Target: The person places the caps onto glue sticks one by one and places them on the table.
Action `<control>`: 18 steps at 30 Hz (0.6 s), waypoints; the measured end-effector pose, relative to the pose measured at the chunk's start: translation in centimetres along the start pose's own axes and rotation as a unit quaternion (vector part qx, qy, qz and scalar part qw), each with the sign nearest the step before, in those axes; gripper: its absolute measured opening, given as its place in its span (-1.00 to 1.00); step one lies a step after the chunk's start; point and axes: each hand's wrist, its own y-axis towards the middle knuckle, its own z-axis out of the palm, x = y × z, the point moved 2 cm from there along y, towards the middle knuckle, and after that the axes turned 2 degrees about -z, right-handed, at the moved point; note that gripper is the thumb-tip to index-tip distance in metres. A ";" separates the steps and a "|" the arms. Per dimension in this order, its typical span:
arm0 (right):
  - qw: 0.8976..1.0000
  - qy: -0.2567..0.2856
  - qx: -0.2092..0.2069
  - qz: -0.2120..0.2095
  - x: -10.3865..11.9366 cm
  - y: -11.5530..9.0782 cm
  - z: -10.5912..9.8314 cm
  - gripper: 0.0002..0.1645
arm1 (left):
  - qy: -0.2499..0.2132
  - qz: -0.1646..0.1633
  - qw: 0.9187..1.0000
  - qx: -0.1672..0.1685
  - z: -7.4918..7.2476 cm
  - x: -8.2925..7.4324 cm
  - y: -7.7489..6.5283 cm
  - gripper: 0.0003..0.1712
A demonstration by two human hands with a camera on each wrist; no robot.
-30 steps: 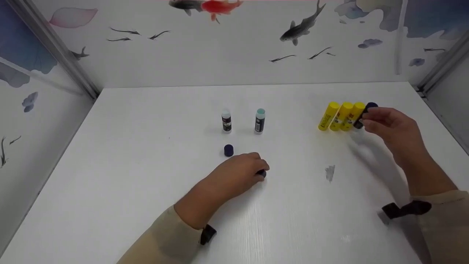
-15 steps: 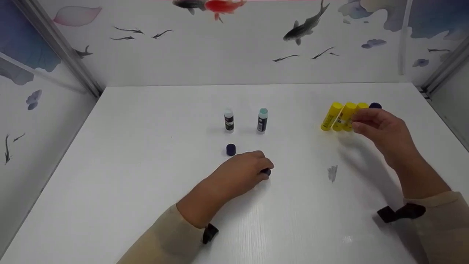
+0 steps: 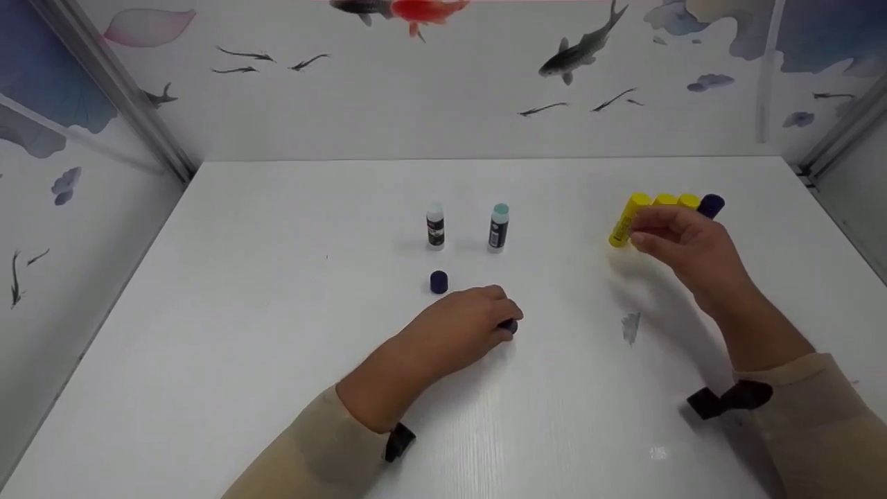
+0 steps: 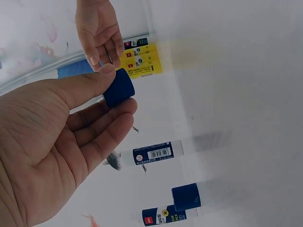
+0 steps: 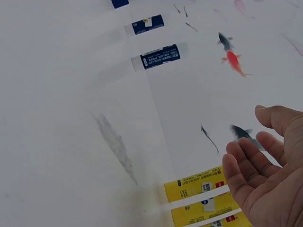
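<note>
I pinch blue cap in left hand. Right hand free, fingers loosely bent, near yellow glue sticks toward tabletop's far-right corner.

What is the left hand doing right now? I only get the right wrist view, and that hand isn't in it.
Observer: The left hand is pinching a blue cap between thumb and fingers.
Operator: Okay. My picture ends at the row of yellow sticks. Is anything beside its last one?
Observer: Yes, the head view shows a dark blue stick at the right end.
Operator: Is that left hand past the two uncapped sticks?
Observer: No, the head view shows it nearer the camera than both.
</note>
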 end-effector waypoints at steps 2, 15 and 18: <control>1.000 0.000 0.011 -0.005 -0.1 0.2 0.5 -0.51 | 0.001 0.004 1.000 -0.007 -0.1 0.0 -0.1 -0.71; 0.998 -0.015 0.038 0.043 0.6 1.3 3.5 -0.42 | -0.002 0.015 1.000 -0.018 -0.5 -0.6 -0.2 -0.70; 0.998 -0.020 0.042 0.050 0.7 1.6 4.1 -0.42 | 0.002 0.012 1.000 -0.012 -0.6 -0.7 -0.2 -0.68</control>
